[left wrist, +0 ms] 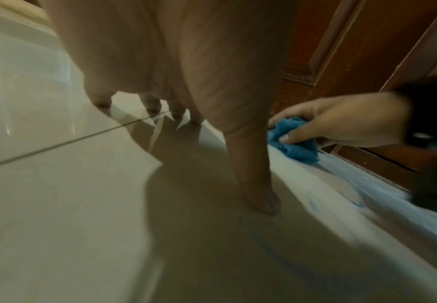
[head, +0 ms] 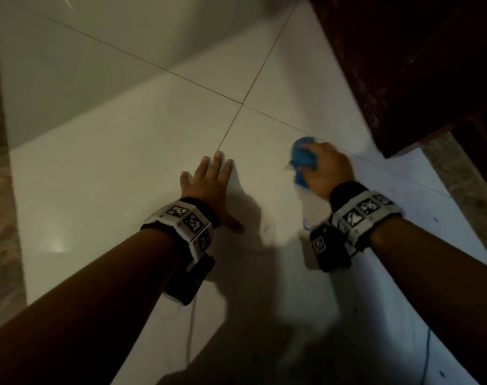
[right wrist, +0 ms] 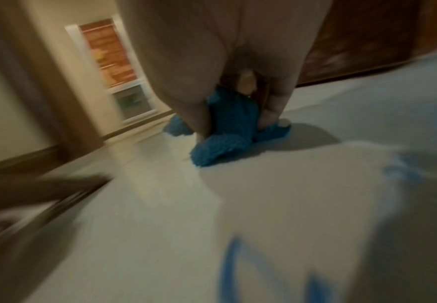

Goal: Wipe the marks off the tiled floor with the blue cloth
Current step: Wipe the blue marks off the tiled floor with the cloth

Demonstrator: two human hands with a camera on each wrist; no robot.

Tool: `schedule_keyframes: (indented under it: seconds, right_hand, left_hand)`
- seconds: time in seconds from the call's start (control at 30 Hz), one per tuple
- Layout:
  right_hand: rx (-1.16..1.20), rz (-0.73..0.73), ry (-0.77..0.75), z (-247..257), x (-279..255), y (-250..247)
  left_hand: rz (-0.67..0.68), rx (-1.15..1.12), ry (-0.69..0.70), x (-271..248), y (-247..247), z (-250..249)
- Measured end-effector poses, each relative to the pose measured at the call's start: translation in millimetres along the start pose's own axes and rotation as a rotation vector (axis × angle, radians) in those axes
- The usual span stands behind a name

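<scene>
My right hand (head: pixel 329 169) grips the bunched blue cloth (head: pixel 302 159) on the floor (head: pixel 125 168) beside a wooden door (head: pixel 403 65); blue marks (head: pixel 307 225) nearby. My left hand (head: pixel 209 184) lies spread flat.

We see a glossy white tiled floor (head: pixel 125 168) — a crumpled blue cloth (head: pixel 302 159) and blue scribbled marks (head: pixel 307 225) lie on it.

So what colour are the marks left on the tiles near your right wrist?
Blue marks, seen largest, though blurred, in the right wrist view.

Two hands (head: pixel 209 184), one blue cloth (head: pixel 302 159), two wristbands (head: pixel 181 223).
</scene>
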State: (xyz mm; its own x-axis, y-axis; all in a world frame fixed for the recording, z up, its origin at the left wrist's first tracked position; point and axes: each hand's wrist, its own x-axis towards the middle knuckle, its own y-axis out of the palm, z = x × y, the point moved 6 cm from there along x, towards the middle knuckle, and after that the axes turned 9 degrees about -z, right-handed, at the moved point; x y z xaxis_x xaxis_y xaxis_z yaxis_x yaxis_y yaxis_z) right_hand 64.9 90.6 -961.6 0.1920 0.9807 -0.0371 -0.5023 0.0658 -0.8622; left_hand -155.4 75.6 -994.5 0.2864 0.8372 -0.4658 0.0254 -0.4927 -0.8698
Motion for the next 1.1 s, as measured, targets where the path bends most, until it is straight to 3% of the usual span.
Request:
schedule_keyframes:
  seconds: [0.07, 0.17, 0.23, 0.33, 0.5, 0.6, 0.73, 0.9, 1.0, 1.1]
  right_hand:
    - [-0.099, -0.065, 0.094, -12, 11, -5]
    - [-0.055, -0.093, -0.058, 19, -3, 10]
    - [-0.093, 0.01, -0.163, 42, -24, 35]
    - [-0.21, 0.202, -0.196, 60, -51, 60]
    - [-0.049, 0.22, -0.222, 66, -33, 53]
    - [-0.057, 0.205, -0.21, 66, -24, 59]
    - [-0.127, 0.264, -0.172, 68, -32, 72]
    - [-0.147, 0.348, -0.168, 92, -59, 90]
    - [-0.116, 0.386, -0.269, 126, -70, 114]
    - [-0.065, 0.368, -0.437, 167, -64, 137]
  left_hand:
    - [-0.015, 0.014, 0.01, 0, 1, 1]
    - [-0.016, 0.0, 0.017, 1, 3, 2]
    - [-0.004, -0.002, 0.011, 1, 4, 3]
    - [0.015, 0.006, 0.005, 1, 5, 2]
    - [-0.002, 0.028, 0.005, 3, 1, 3]
    - [-0.074, -0.096, -0.001, -16, -4, 5]
    - [-0.108, -0.162, -0.166, -74, -5, 18]
    - [-0.042, -0.184, -0.362, -166, 12, 48]
    - [-0.064, -0.286, -0.467, -192, 39, 72]
    - [-0.101, -0.293, -0.472, -200, 68, 101]
